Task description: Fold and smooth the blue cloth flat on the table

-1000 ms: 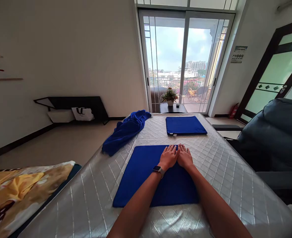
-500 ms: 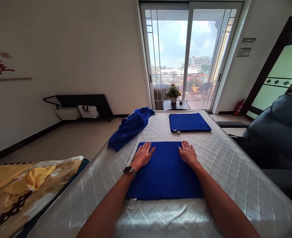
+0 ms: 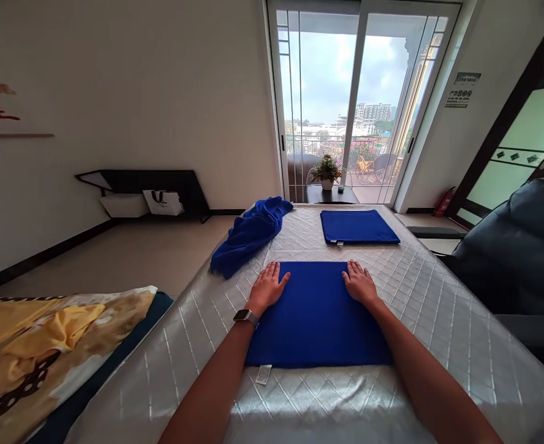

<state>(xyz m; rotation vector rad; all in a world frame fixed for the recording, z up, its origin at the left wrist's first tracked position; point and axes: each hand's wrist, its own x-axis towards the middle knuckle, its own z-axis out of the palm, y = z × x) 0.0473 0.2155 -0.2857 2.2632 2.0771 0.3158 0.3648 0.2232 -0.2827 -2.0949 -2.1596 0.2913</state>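
A blue folded cloth [image 3: 321, 320] lies flat as a rectangle in front of me, a white label sticking out at its near left edge. My left hand [image 3: 268, 287] rests flat on its far left corner, fingers stretched out; a watch sits on that wrist. On the far right corner lies my right hand [image 3: 359, 282], also flat with the fingers extended. Both hands press on the fabric without gripping it. Farther back, a second blue folded cloth [image 3: 359, 227] forms a neat rectangle. To its left is a crumpled blue cloth [image 3: 252, 235] in a loose heap.
Everything blue lies on a silvery quilted mattress [image 3: 438, 345]. At left is patterned bedding [image 3: 68, 351] with yellow fabric. A dark armchair [image 3: 517, 246] stands at right. Beyond the mattress are a small table [image 3: 332, 195] with a flowerpot [image 3: 327, 184] and a sliding glass door.
The view has shifted slightly, so the cloths appear a little farther right. Both hands still lie flat on the near folded cloth's far corners.
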